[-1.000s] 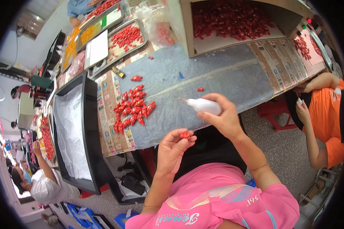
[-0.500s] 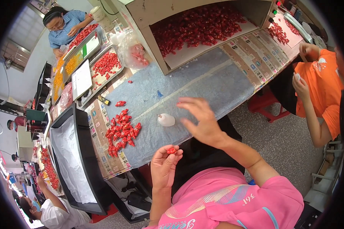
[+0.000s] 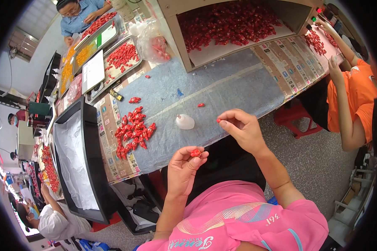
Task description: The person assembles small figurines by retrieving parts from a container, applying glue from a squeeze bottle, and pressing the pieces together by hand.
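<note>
My left hand (image 3: 183, 171) is closed in a pinch around a small glossy red plastic figure (image 3: 195, 153), held just off the table's front edge. Thumb and fingertips of my right hand (image 3: 246, 130) are pressed together on a tiny red piece (image 3: 219, 120), of which only a bit shows. Between and beyond the hands, a small white squeeze bottle (image 3: 184, 121) rests on the blue cloth (image 3: 234, 83). Behind it lies a loose red piece (image 3: 201, 105). To the left is a pile of red figures (image 3: 134, 129), with a single figure (image 3: 135, 100) apart from it.
A black tray lined with white sheet (image 3: 77, 163) stands at the left. A beige open-fronted box (image 3: 184, 50) full of red pieces is at the back. Metal trays (image 3: 132, 69) hold red and yellow parts. A person in orange (image 3: 349, 100) sits at the right; others work at the left.
My right hand has drawn back from over the cloth, and its spread fingers have closed on a tiny red piece. A loose red piece now shows on the cloth. My left hand keeps its figure.
</note>
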